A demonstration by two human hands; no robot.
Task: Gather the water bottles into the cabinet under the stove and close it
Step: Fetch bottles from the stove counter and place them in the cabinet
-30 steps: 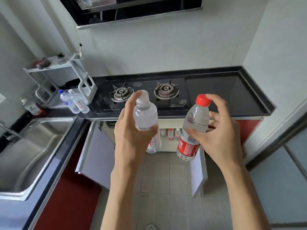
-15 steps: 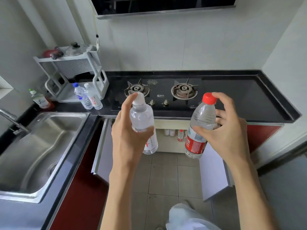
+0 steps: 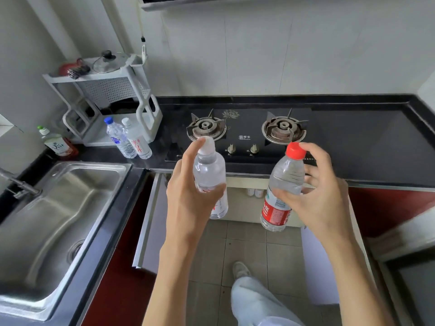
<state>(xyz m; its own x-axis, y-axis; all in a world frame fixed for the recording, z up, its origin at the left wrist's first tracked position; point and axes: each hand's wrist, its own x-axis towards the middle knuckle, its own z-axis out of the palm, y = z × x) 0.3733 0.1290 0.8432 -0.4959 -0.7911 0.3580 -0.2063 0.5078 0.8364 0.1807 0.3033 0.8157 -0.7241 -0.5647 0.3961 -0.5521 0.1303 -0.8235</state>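
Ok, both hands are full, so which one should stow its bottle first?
Probably left. Both hang before the open cabinet, but the left hand with the white-capped bottle is nearer the two bottles standing by the rack, so freeing it first suits the next fetch.

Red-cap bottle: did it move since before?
Yes. The red-cap bottle in the right hand has shifted left against the right burner: its cap was well to the burner's right, now just below it.
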